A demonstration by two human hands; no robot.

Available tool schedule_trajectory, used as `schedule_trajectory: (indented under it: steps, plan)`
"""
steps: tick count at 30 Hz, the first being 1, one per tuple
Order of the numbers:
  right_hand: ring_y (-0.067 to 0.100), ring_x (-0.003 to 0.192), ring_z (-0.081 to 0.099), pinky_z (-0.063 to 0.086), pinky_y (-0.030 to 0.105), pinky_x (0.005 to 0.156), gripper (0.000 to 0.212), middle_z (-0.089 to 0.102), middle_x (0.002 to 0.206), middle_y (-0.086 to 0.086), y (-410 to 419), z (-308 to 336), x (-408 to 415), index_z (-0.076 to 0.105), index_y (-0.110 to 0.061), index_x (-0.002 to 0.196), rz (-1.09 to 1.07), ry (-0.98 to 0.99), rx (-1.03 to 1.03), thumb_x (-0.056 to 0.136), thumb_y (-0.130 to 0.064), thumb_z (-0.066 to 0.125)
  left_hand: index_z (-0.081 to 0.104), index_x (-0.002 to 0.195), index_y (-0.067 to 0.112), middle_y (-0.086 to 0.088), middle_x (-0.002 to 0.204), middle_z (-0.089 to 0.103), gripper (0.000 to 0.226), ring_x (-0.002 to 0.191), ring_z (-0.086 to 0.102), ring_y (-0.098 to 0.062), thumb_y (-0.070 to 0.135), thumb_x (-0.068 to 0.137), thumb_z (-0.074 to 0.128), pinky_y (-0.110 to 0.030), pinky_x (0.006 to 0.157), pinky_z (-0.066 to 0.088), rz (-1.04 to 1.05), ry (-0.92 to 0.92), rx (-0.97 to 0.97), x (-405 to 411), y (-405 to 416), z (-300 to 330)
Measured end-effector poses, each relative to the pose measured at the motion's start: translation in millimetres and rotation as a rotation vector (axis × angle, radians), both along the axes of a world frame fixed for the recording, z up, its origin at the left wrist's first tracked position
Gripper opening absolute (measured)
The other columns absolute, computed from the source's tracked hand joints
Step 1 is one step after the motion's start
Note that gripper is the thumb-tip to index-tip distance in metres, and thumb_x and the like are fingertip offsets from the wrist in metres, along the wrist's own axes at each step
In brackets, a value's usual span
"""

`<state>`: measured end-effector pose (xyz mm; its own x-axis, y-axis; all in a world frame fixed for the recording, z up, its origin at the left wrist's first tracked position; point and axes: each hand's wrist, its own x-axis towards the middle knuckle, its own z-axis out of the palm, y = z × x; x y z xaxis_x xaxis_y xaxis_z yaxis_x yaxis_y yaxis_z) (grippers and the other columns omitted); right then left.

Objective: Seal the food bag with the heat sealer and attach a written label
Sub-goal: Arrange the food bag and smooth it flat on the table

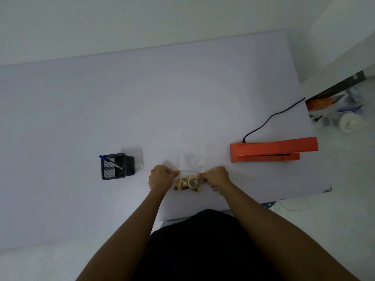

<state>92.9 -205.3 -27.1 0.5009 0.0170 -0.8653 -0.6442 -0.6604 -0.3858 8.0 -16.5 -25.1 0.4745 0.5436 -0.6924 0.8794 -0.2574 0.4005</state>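
Observed on the pale lilac table (81, 118): 1 clear plastic food bag (190, 159) lies flat near the front edge, its open end pointing away from the person, with brown-and-cream biscuits (188, 183) gathered at its near end. The left hand (160, 177) pinches the bag's left edge with curled fingers; the right hand (217, 177) pinches the right edge likewise, the film drawn taut between the 2 hands just above the biscuits. The orange heat sealer (272, 149) sits to the right, apart from the bag, arm lowered, its black cord (272, 116) running to the table's far right edge. To the left stands a black mesh pen holder (116, 166) containing 1 blue-capped pen (110, 160), with a small white label sheet (139, 159) just beside it.
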Motion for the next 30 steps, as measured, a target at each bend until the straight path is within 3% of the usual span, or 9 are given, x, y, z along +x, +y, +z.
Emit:
schedule_trajectory:
  steps: [6,14,20,23,25,26,28,30]
  plan:
    - [0.014,0.043,0.051,0.041,0.023,0.044,0.039,0.077,0.073,0.009,-1,1,5,0.071,-0.005,0.062,0.098,0.023,-0.07,0.069,-0.04,0.089,0.06,0.068,0.013,0.0,0.066,0.065,0.037,0.059,0.059,-0.016,0.04,0.068,0.086,-0.026,0.052,0.042,0.084,-0.027,0.033,-2,-1,2]
    - [0.012,0.041,0.051,0.042,0.023,0.045,0.047,0.078,0.07,0.007,-8,-2,9,0.077,-0.002,0.067,0.131,0.054,-0.098,0.066,-0.048,0.089,0.057,0.064,0.011,0.002,0.059,0.062,0.035,0.052,0.053,-0.01,0.028,0.071,0.087,-0.023,0.05,0.039,0.072,-0.132,0.068,-5,-8,-1]
    - [0.009,0.038,0.052,0.043,0.022,0.044,0.05,0.076,0.063,0.005,-11,-6,8,0.076,-0.002,0.066,0.129,0.033,-0.099,0.064,-0.049,0.09,0.066,0.08,0.011,-0.003,0.081,0.065,0.009,0.069,0.062,-0.02,0.005,0.086,0.069,-0.027,0.06,0.047,-0.167,-0.251,0.242,-1,-6,10]
    - [0.01,0.038,0.053,0.044,0.022,0.044,0.05,0.075,0.062,0.006,-10,-7,8,0.076,0.0,0.066,0.114,0.012,-0.079,0.062,-0.047,0.092,0.069,0.08,0.005,-0.01,0.08,0.065,0.007,0.065,0.062,-0.027,0.0,0.085,0.067,-0.038,0.057,0.054,-0.452,-0.415,0.346,6,-20,23]
    - [0.011,0.041,0.055,0.044,0.023,0.046,0.049,0.075,0.062,0.006,-9,-7,8,0.077,0.0,0.067,0.125,0.008,-0.078,0.062,-0.047,0.091,0.07,0.087,0.005,-0.013,0.085,0.065,0.007,0.077,0.063,-0.033,0.01,0.088,0.065,-0.043,0.064,0.054,-0.702,-0.38,0.345,5,-38,28]
    - [0.011,0.042,0.056,0.045,0.023,0.047,0.048,0.076,0.063,0.005,-9,-8,8,0.077,-0.001,0.067,0.129,0.011,-0.081,0.062,-0.047,0.091,0.068,0.095,0.007,-0.012,0.094,0.065,0.018,0.087,0.062,-0.032,0.022,0.094,0.059,-0.043,0.072,0.052,-0.778,-0.288,0.322,4,-46,29]
    - [0.013,0.044,0.056,0.044,0.023,0.046,0.044,0.075,0.062,0.004,-10,-8,6,0.076,-0.004,0.063,0.12,0.007,-0.06,0.064,-0.045,0.09,0.064,0.106,0.01,-0.009,0.108,0.061,0.039,0.101,0.056,-0.028,0.044,0.098,0.047,-0.038,0.082,0.046,-0.857,-0.108,0.343,-2,-55,25]
    - [0.015,0.044,0.055,0.041,0.022,0.044,0.038,0.074,0.059,0.005,-13,-7,2,0.073,-0.006,0.059,0.079,-0.019,0.012,0.072,-0.04,0.085,0.061,0.11,0.011,-0.009,0.112,0.058,0.051,0.105,0.053,-0.026,0.057,0.095,0.044,-0.036,0.085,0.044,-0.88,-0.058,0.371,-8,-59,18]
